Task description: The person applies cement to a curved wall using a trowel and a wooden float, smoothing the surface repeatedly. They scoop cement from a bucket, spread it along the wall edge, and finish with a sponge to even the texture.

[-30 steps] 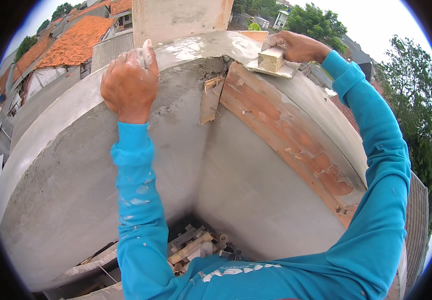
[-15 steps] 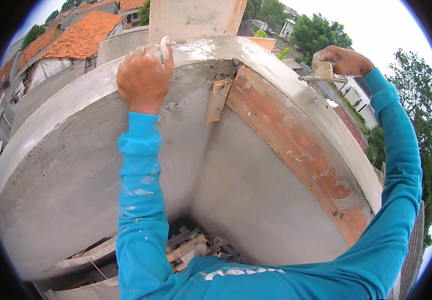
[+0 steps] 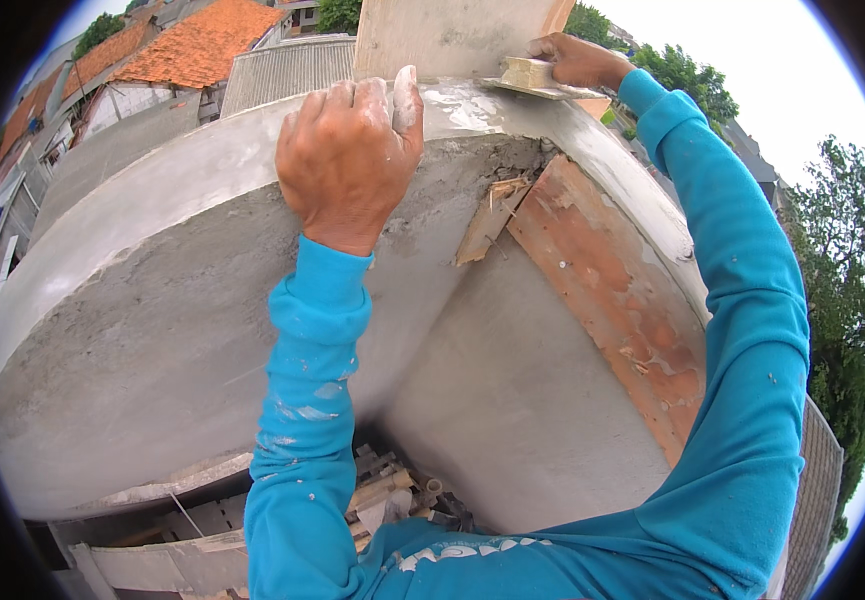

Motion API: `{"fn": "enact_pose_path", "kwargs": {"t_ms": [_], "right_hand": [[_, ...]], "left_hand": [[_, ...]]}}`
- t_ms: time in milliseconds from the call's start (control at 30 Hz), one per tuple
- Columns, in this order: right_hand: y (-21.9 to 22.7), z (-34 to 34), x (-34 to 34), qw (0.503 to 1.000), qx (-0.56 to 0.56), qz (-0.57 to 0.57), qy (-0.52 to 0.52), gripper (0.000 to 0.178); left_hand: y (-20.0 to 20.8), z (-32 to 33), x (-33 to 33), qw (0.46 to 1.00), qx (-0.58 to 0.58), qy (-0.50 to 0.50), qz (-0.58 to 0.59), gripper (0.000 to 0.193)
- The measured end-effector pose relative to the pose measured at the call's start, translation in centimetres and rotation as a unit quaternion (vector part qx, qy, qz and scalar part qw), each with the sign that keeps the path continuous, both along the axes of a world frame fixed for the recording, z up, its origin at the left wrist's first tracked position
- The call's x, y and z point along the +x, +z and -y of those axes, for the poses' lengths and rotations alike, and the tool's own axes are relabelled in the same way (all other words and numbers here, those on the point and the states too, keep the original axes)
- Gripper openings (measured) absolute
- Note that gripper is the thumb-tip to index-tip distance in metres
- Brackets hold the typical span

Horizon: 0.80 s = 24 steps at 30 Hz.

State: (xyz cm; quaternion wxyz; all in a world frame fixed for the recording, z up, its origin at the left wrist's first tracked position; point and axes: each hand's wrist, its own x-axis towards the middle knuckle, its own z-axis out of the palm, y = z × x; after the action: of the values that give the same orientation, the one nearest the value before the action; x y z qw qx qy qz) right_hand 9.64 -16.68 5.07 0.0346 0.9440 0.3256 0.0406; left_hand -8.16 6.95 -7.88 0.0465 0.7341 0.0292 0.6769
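Note:
My right hand [image 3: 577, 62] grips a plastering trowel [image 3: 529, 74] with a pale block-like handle and a thin flat blade. The blade lies on or just over the wall's top at the corner, against the foot of an upright grey slab [image 3: 442, 45]. My left hand [image 3: 347, 165] is closed in front of the curved wall top [image 3: 192, 165], its thumb raised and smeared white. Its fingertips are hidden, so what they hold, if anything, does not show. Wet white plaster [image 3: 467, 105] lies between my hands along the top.
A reddish, worn board [image 3: 607, 300] runs along the right wall's inner face. A small wood scrap [image 3: 492, 215] with nails sticks out at the corner. Rubble and pipe pieces [image 3: 387, 490] lie down inside. Orange tiled roofs [image 3: 197, 45] and trees [image 3: 832, 300] stand beyond the wall.
My right hand has carried the trowel leftward from the right wall's top to the corner by the slab. The view has shifted, and my left hand appears larger and farther right.

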Motion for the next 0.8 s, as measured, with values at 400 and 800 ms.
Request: {"fn": "enact_pose_path", "kwargs": {"t_ms": [400, 800], "right_hand": [[2.1, 5.0, -5.0, 1.0, 0.023, -0.012, -0.002, 0.048], [-0.5, -1.0, 4.7, 0.999, -0.003, -0.041, 0.002, 0.05]], "left_hand": [[0.0, -0.2, 0.0, 1.0, -0.006, 0.006, -0.006, 0.035], [0.3, 0.1, -0.9, 0.999, -0.009, 0.001, -0.044, 0.026]]}}
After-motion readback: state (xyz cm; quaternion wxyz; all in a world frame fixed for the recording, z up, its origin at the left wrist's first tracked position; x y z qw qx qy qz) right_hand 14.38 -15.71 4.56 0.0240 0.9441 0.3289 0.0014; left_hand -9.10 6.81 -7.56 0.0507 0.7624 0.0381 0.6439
